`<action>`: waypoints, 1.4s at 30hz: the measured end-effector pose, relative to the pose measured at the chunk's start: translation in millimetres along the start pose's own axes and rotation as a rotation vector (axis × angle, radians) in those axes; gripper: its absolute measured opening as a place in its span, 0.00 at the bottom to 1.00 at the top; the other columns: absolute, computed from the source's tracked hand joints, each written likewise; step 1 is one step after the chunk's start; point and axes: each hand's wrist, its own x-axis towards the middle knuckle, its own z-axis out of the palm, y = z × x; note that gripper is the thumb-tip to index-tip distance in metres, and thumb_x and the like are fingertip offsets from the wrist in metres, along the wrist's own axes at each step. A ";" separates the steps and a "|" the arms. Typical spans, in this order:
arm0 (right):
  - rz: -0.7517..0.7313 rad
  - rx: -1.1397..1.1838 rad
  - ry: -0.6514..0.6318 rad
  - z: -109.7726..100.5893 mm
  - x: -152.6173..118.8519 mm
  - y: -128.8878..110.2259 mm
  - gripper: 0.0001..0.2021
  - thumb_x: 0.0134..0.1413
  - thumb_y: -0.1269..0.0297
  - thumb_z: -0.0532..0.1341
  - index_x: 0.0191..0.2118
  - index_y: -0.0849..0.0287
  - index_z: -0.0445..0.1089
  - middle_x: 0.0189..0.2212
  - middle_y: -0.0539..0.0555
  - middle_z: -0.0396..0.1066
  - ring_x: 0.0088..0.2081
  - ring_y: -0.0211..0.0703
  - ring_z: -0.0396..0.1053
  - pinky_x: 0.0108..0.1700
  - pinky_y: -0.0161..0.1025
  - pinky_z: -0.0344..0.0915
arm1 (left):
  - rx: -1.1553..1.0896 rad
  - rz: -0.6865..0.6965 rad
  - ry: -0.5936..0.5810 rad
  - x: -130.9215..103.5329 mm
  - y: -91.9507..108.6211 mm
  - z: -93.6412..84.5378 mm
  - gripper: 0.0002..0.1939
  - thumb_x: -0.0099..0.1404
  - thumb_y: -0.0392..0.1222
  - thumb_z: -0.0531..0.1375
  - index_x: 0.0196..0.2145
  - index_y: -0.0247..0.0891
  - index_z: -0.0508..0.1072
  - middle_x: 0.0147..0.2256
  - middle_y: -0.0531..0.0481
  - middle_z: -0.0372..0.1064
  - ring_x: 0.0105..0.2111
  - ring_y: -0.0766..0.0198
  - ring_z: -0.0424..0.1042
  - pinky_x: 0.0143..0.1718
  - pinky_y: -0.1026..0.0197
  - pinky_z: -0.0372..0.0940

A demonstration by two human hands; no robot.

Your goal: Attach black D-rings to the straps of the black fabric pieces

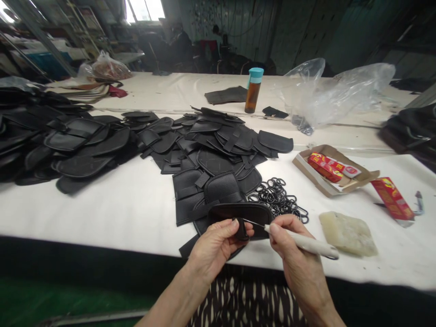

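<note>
Between the thumb and fingers of my left hand [220,240] is the folded end of a black strap [241,229], part of a black leather-like piece [252,212] at the table's front edge. My right hand [294,247] grips an awl [311,243] with a white handle, and its thin metal shaft points left. The tip meets the strap fold by my left thumb; whether it goes through is hidden. Just beyond my right hand lies a heap of black metal rings [277,197]. Several similar black pieces [221,188] overlap behind my left hand.
A larger pile of black pieces [78,141] covers the left side. To the right are a yellowish block [348,234], an open cardboard box [311,179] with red packets, and another red packet [391,200]. A bottle [253,93] and clear plastic bags [347,93] stand farther back.
</note>
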 end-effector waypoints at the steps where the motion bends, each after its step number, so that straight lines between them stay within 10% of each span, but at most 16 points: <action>1: 0.023 0.007 -0.013 0.6 -0.3 0.8 0.11 0.52 0.54 0.60 0.29 0.57 0.66 0.20 0.47 0.62 0.24 0.38 0.59 0.25 0.34 0.56 | -0.002 0.003 -0.008 0.2 -0.2 -0.3 0.09 0.53 0.38 0.66 0.30 0.28 0.78 0.32 0.41 0.76 0.33 0.61 0.74 0.40 0.62 0.66; 10: 0.058 -0.022 -0.131 2.1 -1.7 2.7 0.11 0.53 0.54 0.60 0.30 0.56 0.65 0.22 0.46 0.63 0.25 0.37 0.59 0.26 0.32 0.57 | -0.037 0.019 0.006 -0.4 -0.2 2.0 0.08 0.53 0.37 0.65 0.29 0.27 0.78 0.30 0.41 0.76 0.32 0.61 0.74 0.39 0.61 0.67; 19: -0.419 -0.162 -0.392 -10.9 -0.5 -8.9 0.04 0.54 0.70 0.58 0.29 0.55 0.64 0.26 0.49 0.64 0.27 0.38 0.63 0.29 0.34 0.61 | -0.040 0.119 0.105 -2.6 -5.9 11.3 0.08 0.53 0.38 0.64 0.23 0.28 0.75 0.26 0.44 0.74 0.25 0.65 0.71 0.34 0.62 0.66; 42: -0.393 -0.093 -0.112 -31.5 -21.1 -20.3 0.04 0.49 0.66 0.64 0.28 0.55 0.67 0.28 0.51 0.67 0.28 0.40 0.64 0.25 0.34 0.59 | -0.042 0.176 0.175 -4.5 -10.8 14.3 0.07 0.56 0.36 0.61 0.23 0.30 0.71 0.22 0.47 0.71 0.22 0.65 0.70 0.32 0.61 0.67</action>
